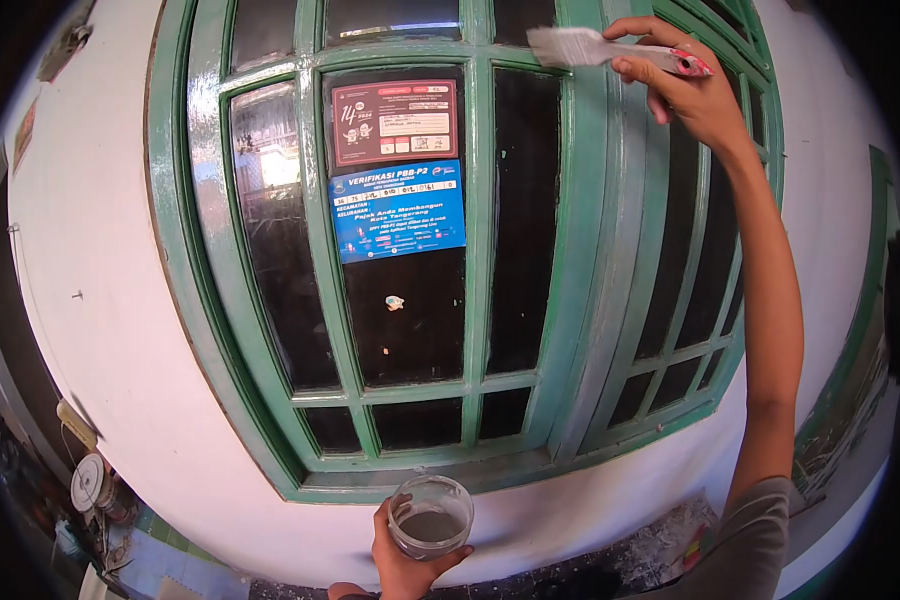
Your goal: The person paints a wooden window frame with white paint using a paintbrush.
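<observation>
In the head view my right hand is raised at the upper right, its fingers closed round the handle of a paintbrush. The brush has pale, paint-coated bristles pointing left, and they overlap a crossbar of the green window frame. Low in the middle, my left hand grips a clear cup from below and the side. Greyish liquid lies in the bottom of the cup, which is held in front of the wall under the sill.
On the glass are a maroon sticker and a blue sticker. A white wall surrounds the frame. At the lower left stands a can among clutter. Debris lies along the wall's foot at the lower right.
</observation>
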A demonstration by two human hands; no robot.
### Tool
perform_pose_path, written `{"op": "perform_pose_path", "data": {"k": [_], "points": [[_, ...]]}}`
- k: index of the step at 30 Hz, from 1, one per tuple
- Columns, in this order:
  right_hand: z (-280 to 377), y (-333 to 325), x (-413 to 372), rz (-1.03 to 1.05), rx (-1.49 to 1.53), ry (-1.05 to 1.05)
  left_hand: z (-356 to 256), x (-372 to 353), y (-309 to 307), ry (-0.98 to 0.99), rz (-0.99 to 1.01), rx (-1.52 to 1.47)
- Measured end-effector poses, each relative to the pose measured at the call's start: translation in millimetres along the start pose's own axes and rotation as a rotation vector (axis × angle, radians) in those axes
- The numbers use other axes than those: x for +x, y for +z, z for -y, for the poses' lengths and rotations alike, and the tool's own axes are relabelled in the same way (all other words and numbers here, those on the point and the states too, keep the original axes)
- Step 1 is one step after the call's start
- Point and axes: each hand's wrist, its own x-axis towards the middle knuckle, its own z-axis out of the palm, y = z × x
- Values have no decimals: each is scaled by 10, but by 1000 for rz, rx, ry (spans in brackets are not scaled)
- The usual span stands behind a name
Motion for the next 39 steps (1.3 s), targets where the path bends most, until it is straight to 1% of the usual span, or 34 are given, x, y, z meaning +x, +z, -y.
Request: {"op": "perform_pose_path", "data": {"k": [2, 5, 9, 10, 13, 16, 19, 20, 23, 28, 31, 34, 39], "points": [[-97, 31, 35, -35, 113, 22, 9, -2, -4, -3, -5, -24], [-142, 90, 54, -123, 256, -5, -39, -7, -21, -8, -21, -38], [-154, 75, 51, -173, 431, 29, 26, -2, -34, 21, -45, -12], [-144, 54, 61, -195, 526, 16, 25, 0, -33, 26, -50, 5], [-111, 106, 49, -319, 711, 59, 24, 4, -32, 44, -49, 25], [-168, 161, 97, -340, 696, 6, 29, 14, -31, 48, -32, 10], [-75, 288, 111, -348, 677, 44, 21, 11, -16, 46, -30, 5], [-172, 334, 135, -347, 731, 40, 25, 2, -12, 44, -32, 6], [-214, 469, 177, -338, 693, 36, 83, -3, -3, 84, -38, 49], [-239, 691, 319, -280, 750, 120, 86, -11, 5, 103, -37, 51], [-362, 657, 301, -266, 730, 151, 109, -10, -6, 104, -28, 56], [-505, 483, 193, -254, 437, 95, 94, -12, -5, 84, -16, 56], [-523, 212, 73, -316, 315, 144, 35, 12, 31, 71, 18, 35]]}}
